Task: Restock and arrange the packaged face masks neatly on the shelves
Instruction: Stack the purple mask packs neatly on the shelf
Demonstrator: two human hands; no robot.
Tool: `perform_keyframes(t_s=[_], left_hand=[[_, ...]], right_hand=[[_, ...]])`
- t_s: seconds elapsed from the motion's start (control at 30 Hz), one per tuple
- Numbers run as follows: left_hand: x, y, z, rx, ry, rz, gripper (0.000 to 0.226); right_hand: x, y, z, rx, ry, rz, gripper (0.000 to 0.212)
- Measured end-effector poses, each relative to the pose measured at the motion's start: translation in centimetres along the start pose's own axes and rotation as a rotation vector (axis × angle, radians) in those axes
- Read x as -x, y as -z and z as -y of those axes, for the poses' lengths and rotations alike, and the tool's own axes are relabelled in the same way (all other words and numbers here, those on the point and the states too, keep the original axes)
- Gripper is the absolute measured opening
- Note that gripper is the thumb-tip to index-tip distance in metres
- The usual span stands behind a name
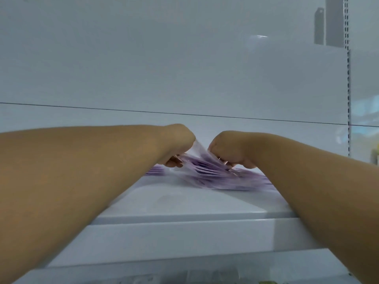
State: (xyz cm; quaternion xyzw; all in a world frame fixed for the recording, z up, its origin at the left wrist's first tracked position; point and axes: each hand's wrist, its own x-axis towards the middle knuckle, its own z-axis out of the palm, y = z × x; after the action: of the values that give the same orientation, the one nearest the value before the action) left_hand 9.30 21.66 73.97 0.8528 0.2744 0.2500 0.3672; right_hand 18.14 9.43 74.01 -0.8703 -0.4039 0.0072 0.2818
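Observation:
A blurred purple and clear face mask pack (207, 171) lies tilted on the white shelf (184, 203), its far edge lifted. My left hand (176, 146) grips the pack's raised left corner with curled fingers. My right hand (229, 152) pinches its right side, knuckles up. More purple packs (252, 179) lie flat beneath and to the right, and a bit of another pack (153, 171) shows behind my left forearm. Both forearms reach in over the shelf's front lip.
The white back panel (184, 68) rises behind the shelf. A slotted upright (348, 89) stands at the right. Below the shelf lip, a lower level (184, 277) with dim packaged goods shows. Grey brackets (332, 21) hang at the top right.

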Motion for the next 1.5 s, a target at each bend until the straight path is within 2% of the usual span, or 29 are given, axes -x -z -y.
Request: perform_keyframes(t_s=[0.1, 0.23, 0.33, 0.43, 0.53, 0.6, 0.67, 0.77, 0.83, 1.0, 1.13, 1.23, 1.37, 1.5], left_hand=[[0.4, 0.6, 0.1, 0.127, -0.042, 0.049, 0.040], [1.4, 0.5, 0.3, 0.109, -0.063, 0.090, 0.018], [0.8, 0.9, 0.8, 0.092, -0.084, 0.010, 0.025], [0.3, 1.6, 1.1, 0.150, -0.127, -0.048, 0.010], [0.1, 2.2, 1.1, 0.263, -0.147, -0.074, 0.025], [0.3, 2.5, 1.1, 0.304, -0.182, -0.074, 0.028], [0.5, 2.5, 0.9, 0.352, -0.197, -0.071, 0.039], [0.9, 2.8, 0.6, 0.415, -0.206, -0.080, 0.038], [1.3, 3.2, 0.3, 0.453, -0.228, -0.060, 0.036], [2.5, 5.3, 0.1, 0.541, -0.279, -0.076, 0.031], [4.4, 7.5, 0.9, 0.587, -0.322, -0.104, 0.024], [5.9, 9.1, 2.2, 0.593, -0.350, -0.057, 0.028], [6.3, 10.9, 4.1, 0.624, -0.318, -0.187, 0.025], [6.0, 13.2, 5.7, 0.952, -0.242, -0.285, 0.020]], right_hand=[[0.1, 0.0, -0.1, 0.019, 0.017, 0.019, 0.025], [-0.2, 0.0, -0.2, -0.106, 0.049, -0.024, 0.020], [-0.9, 0.2, -0.3, -0.224, 0.029, -0.092, 0.011], [-1.0, 0.5, -0.5, -0.273, -0.079, -0.168, 0.026], [-0.5, 0.6, -0.5, -0.510, -0.116, -0.137, 0.031], [-0.4, 0.5, -0.1, -0.753, -0.060, -0.065, 0.027], [-0.6, 0.2, 0.5, -0.927, 0.045, -0.070, 0.022], [-1.2, 0.0, 1.2, -1.043, 0.184, -0.106, 0.038], [-0.9, 0.1, 1.5, -1.090, 0.246, -0.122, 0.039], [0.5, 0.4, 3.0, -1.147, 0.340, -0.161, 0.047], [3.0, -0.4, 5.8, -1.123, 0.498, -0.013, 0.031], [3.9, -1.6, 8.1, -1.151, 0.528, 0.035, 0.032], [3.0, -3.9, 9.9, -1.029, 0.391, -0.026, 0.023], [3.1, -5.3, 9.7, -0.824, 0.304, 0.056, 0.012]])
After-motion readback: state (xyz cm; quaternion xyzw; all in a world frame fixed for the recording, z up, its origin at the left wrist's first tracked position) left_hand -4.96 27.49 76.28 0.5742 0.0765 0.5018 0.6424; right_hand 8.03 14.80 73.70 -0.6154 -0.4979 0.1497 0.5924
